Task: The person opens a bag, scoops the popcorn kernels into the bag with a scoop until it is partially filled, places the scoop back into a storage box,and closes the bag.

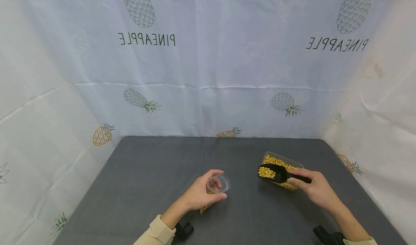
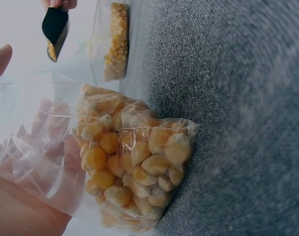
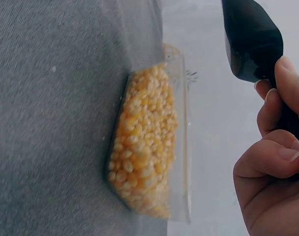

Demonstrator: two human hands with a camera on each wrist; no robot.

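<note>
Fingers and thumb of my left hand (image 1: 197,192) curl round a clear plastic bag (image 2: 134,162) and keep its mouth spread. Yellow corn kernels fill the bag's lower part, which rests on the grey table in the left wrist view. In the head view the hand hides much of the bag. My right hand (image 1: 320,190) grips the handle of a black scoop (image 1: 281,174), whose bowl carries corn kernels (image 1: 266,172). The scoop hovers over a clear rectangular container (image 3: 182,137) holding more corn; the right wrist view shows it apart from the corn below.
Grey cloth covers the table (image 1: 136,180). White curtain (image 1: 208,57) with pineapple prints hangs behind it and along both sides. The container stands to the right of the bag, with bare table between them. Black wrist straps (image 1: 183,231) show at both forearms.
</note>
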